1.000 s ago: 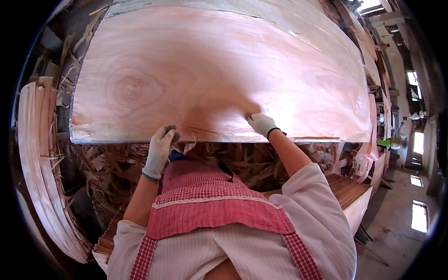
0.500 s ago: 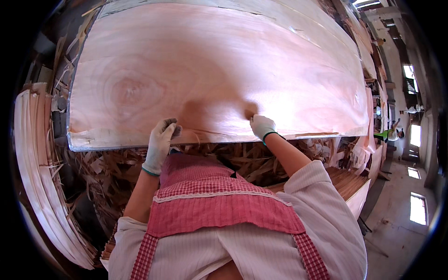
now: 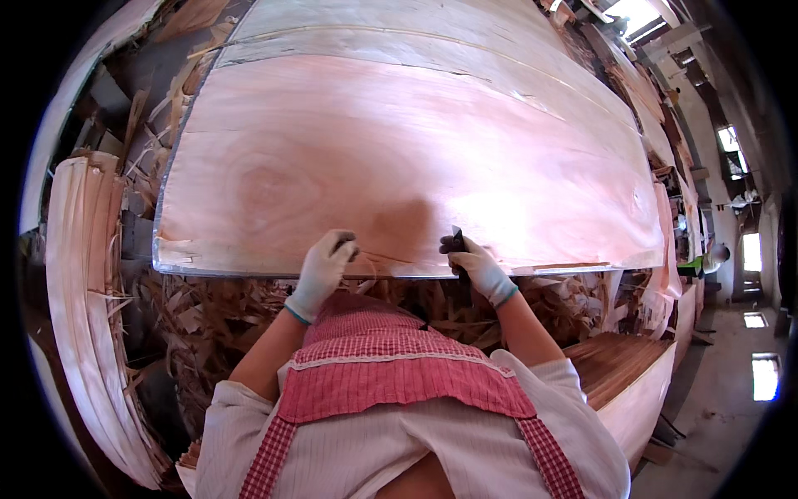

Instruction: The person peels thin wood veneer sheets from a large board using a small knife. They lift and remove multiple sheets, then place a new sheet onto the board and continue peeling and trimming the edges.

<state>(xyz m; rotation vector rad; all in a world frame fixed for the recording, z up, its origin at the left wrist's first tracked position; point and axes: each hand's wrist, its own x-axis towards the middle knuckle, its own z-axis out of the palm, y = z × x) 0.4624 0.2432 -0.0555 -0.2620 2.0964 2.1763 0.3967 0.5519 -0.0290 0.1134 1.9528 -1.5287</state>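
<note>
In front of me lies a wide sheet of pale pinkish wood veneer (image 3: 332, 150) with a swirling knot pattern at its left. My right hand (image 3: 482, 270), in a white glove with dark fingertips, is closed round a small black utility knife (image 3: 458, 241), its blade end pointing away from me, above the sheet's near edge. My gloved left hand (image 3: 327, 268) is closed over the near edge, left of the knife. A thin curved sliver (image 3: 367, 264) shows beside its fingers; whether the fingers hold it is unclear.
Tangled veneer scraps (image 3: 229, 312) lie below the near edge. Stacked veneer sheets (image 3: 87, 308) stand at the left, and another stack (image 3: 623, 366) is at the lower right. A person in a bright green top (image 3: 702, 264) is far off at the right.
My right hand has drawn back toward me and turned, so the knife now shows. My left hand has shifted right, closer to it. The view has also shifted, showing more of the sheet's far side.
</note>
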